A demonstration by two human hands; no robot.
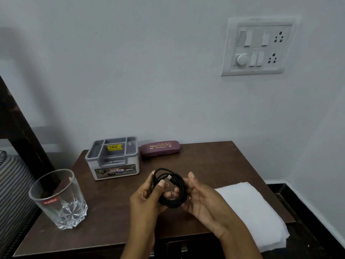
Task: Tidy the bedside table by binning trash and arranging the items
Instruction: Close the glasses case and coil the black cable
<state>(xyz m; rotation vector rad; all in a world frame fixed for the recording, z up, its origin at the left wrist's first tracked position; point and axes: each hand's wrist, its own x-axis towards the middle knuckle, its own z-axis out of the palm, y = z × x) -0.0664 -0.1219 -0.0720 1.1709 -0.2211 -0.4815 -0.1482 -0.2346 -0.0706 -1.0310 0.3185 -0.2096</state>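
Black, limp cable (170,191) is sitting coiled between both hands: left hand (147,197) pinching the loops, right hand (197,199) cupping loosely; light, springy, likely best gripped across the bundle.

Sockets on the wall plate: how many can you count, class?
2. One socket sits at the top right of the wall plate; the other socket is just below it, lower right. None seem hidden.

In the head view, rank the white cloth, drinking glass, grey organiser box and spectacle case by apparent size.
1. white cloth
2. drinking glass and grey organiser box: look alike, and the glass is nearer, so unranked
3. spectacle case
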